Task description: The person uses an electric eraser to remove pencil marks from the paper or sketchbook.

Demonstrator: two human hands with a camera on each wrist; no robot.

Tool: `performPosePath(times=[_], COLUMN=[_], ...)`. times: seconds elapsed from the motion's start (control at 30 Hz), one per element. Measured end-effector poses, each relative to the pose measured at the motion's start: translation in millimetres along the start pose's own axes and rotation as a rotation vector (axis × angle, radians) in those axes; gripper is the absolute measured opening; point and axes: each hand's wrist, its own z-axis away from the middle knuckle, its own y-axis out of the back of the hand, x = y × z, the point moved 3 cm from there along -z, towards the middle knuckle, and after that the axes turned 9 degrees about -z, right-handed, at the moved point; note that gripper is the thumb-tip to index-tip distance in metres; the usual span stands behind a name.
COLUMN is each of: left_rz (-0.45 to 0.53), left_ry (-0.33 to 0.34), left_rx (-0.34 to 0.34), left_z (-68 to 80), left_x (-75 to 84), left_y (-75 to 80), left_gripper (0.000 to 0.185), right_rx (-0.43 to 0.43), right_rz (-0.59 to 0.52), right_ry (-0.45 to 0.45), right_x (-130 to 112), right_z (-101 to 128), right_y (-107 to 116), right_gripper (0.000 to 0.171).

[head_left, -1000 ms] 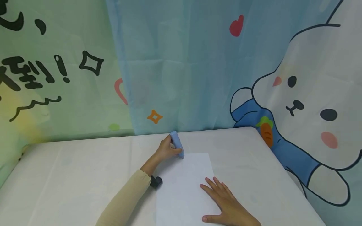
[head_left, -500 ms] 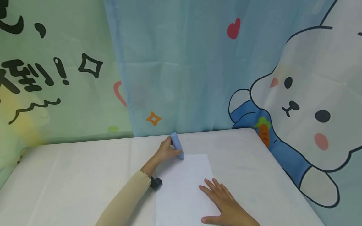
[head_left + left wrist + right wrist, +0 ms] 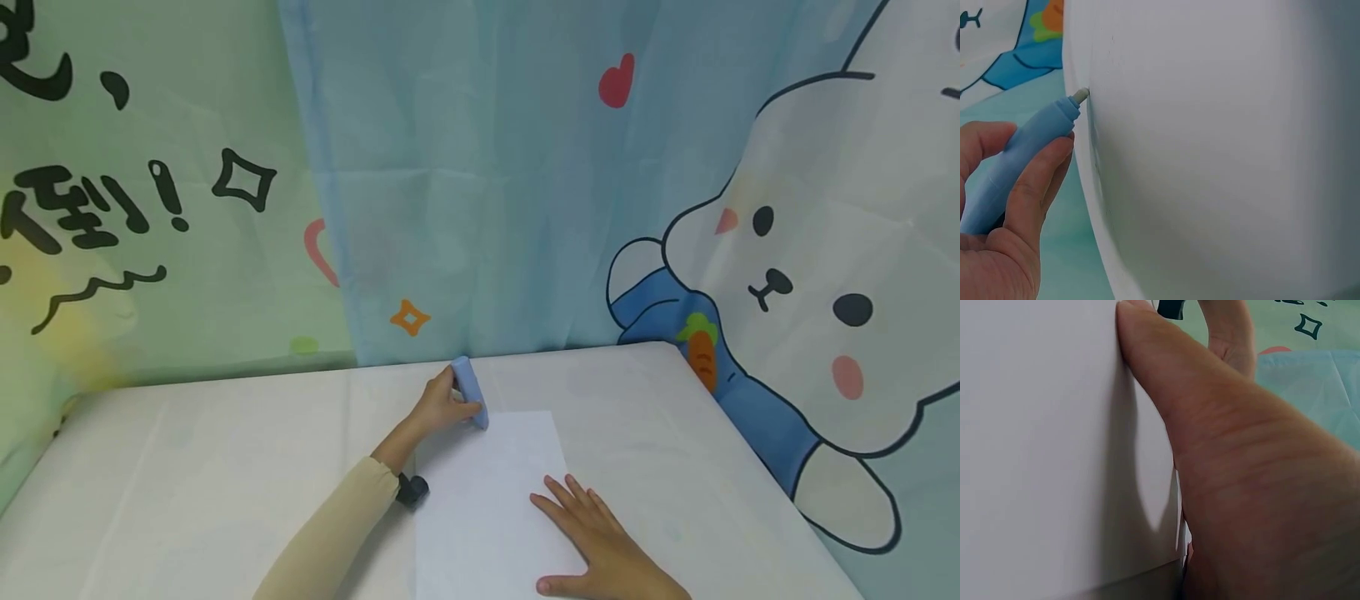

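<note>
My left hand (image 3: 437,407) holds a light blue electric eraser (image 3: 470,392) near the far edge of a white sheet of paper (image 3: 483,508). In the left wrist view, thumb and fingers grip the body of the eraser (image 3: 1022,159), and its pale grey tip meets the paper's surface. Faint dark specks show on the sheet near that tip. With fingers spread, my right hand (image 3: 596,542) rests on the sheet's right side. The right wrist view has its thumb (image 3: 1172,362) close up, lying along the paper (image 3: 1035,450); the other fingers are mostly hidden there.
A white-covered table (image 3: 225,475) lies under the sheet, its far edge just beyond the eraser. Behind it hangs a printed curtain (image 3: 480,208) with a rabbit, hearts and lettering. A small black wrist camera (image 3: 412,490) sits at the left cuff.
The head view has shifted slightly. The eraser's lower end sits a touch nearer on the sheet than before; the grip is the same. The right hand has stayed put.
</note>
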Motion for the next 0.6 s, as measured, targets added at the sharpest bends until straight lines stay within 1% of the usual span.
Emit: performPosePath(times=[0.07, 0.3, 0.6], left_rz=[-0.001, -0.019, -0.013], left_ry=[0.0, 0.01, -0.013], left_rx=[0.006, 0.023, 0.009], left_z=[-0.2, -0.2, 2.3], left_x=[1.1, 0.5, 0.9], left_y=[-0.5, 0.1, 0.7], left_gripper=[0.044, 0.042, 0.044], right_rx=[0.003, -0.002, -0.001], right_rz=[-0.002, -0.004, -0.007], right_ry=[0.014, 0.01, 0.001], right_x=[-0.2, -1.0, 0.3], right_z=[0.2, -0.3, -1.1], right_y=[0.8, 0.4, 0.2], right_gripper=[0.096, 0.097, 0.096])
